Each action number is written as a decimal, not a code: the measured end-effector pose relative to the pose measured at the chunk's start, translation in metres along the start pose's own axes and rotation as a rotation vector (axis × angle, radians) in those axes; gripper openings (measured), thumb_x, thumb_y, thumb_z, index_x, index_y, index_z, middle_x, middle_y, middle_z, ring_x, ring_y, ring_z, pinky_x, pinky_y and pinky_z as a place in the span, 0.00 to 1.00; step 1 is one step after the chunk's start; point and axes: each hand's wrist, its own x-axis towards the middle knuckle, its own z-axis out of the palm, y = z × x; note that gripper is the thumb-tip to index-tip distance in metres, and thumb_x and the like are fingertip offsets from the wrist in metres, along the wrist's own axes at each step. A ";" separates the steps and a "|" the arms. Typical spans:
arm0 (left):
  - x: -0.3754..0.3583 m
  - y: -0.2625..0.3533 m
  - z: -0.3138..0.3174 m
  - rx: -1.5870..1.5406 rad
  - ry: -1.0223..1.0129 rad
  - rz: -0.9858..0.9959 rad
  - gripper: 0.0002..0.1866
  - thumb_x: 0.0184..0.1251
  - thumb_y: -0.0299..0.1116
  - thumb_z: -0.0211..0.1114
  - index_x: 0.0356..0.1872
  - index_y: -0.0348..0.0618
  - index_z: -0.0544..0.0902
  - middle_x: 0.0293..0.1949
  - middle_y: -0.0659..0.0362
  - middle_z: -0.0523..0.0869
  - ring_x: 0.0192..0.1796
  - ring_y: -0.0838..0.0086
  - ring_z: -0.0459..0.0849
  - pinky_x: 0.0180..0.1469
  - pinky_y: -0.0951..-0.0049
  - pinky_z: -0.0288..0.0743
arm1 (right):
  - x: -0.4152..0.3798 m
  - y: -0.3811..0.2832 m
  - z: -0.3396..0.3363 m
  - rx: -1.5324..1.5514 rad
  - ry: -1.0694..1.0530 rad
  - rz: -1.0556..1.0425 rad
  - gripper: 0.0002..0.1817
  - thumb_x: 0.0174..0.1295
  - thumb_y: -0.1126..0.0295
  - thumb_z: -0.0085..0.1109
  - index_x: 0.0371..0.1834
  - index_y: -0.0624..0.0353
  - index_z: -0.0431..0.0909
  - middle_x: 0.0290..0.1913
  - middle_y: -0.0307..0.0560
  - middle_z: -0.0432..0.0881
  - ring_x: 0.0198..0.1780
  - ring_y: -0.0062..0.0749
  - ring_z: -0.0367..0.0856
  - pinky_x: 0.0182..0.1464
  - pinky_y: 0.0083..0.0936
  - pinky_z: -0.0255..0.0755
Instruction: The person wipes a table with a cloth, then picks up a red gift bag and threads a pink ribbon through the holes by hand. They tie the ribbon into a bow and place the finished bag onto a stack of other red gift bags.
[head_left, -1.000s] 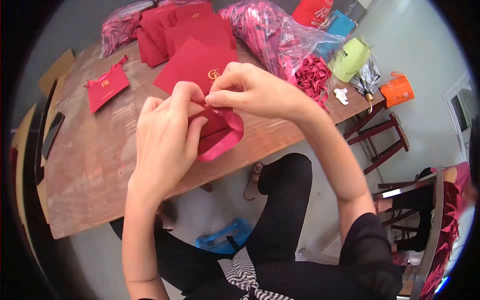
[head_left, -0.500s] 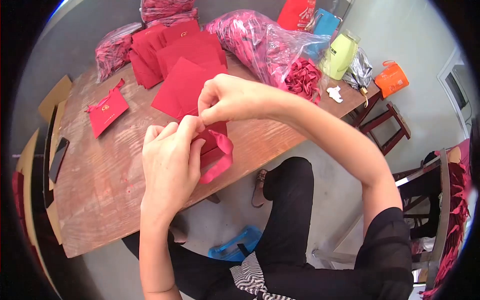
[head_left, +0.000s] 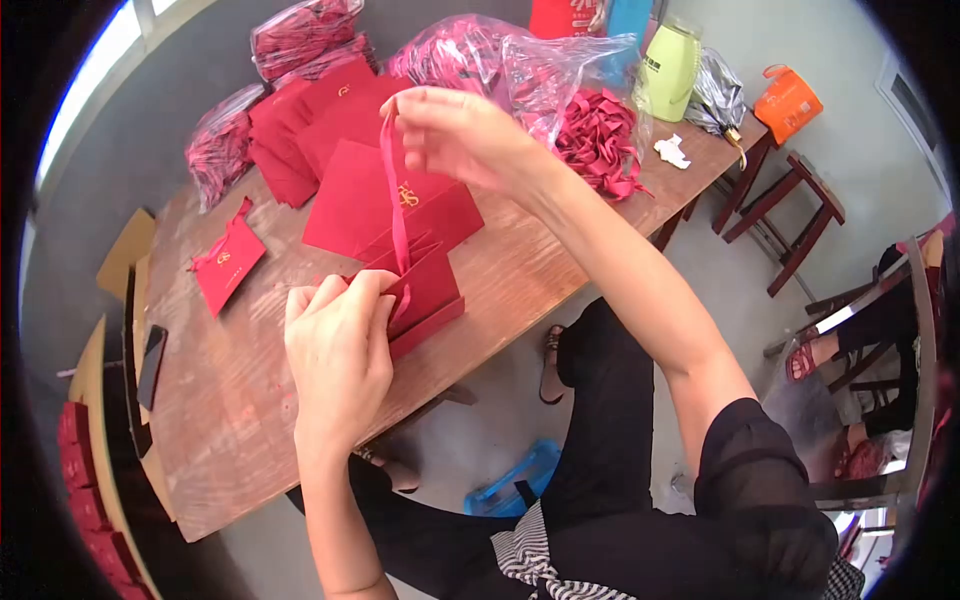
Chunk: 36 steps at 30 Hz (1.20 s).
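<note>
A small red paper bag (head_left: 434,288) stands near the table's front edge, with my left hand (head_left: 338,350) closed on its upper edge. A pink ribbon (head_left: 396,200) runs from the bag's top up to my right hand (head_left: 455,130), its upper end pinched between thumb and fingertips. The other fingers of that hand are slightly blurred. Just behind lie flat red bags (head_left: 345,205) with a gold emblem, overlapping in a pile. To the left on the table is one red bag with a tied ribbon (head_left: 232,268).
A clear plastic sack of ribbons (head_left: 598,140) sits at the back right, beside a green bottle (head_left: 672,75), a folded umbrella (head_left: 716,95) and an orange pouch (head_left: 788,103). A phone (head_left: 152,366) lies at the left edge. A wooden stool (head_left: 790,215) stands beyond the table; another person's foot shows at right.
My right hand has risen away from my left hand, drawing the ribbon up taut from the bag. My left hand stays at the bag's edge. The camera view has shifted.
</note>
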 end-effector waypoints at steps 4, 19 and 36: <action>0.002 0.004 -0.004 0.012 -0.032 -0.002 0.04 0.61 0.29 0.61 0.34 0.41 0.80 0.22 0.56 0.78 0.28 0.65 0.74 0.39 0.67 0.63 | -0.021 0.016 -0.004 0.032 -0.290 0.346 0.18 0.68 0.61 0.53 0.54 0.62 0.77 0.40 0.35 0.80 0.43 0.18 0.76 0.52 0.21 0.70; 0.001 0.000 0.003 0.050 -0.004 0.002 0.04 0.58 0.26 0.61 0.34 0.42 0.82 0.22 0.54 0.77 0.28 0.62 0.72 0.38 0.67 0.63 | -0.030 0.009 0.002 -0.246 -0.610 0.148 0.22 0.53 0.69 0.65 0.51 0.65 0.78 0.42 0.36 0.78 0.44 0.17 0.71 0.50 0.16 0.66; 0.001 0.001 0.000 0.024 -0.030 0.008 0.03 0.60 0.26 0.58 0.33 0.40 0.80 0.22 0.54 0.76 0.28 0.62 0.74 0.38 0.67 0.62 | -0.047 0.008 0.032 -0.696 -0.412 -0.272 0.02 0.56 0.80 0.60 0.31 0.64 0.79 0.37 0.41 0.76 0.35 0.20 0.79 0.39 0.16 0.73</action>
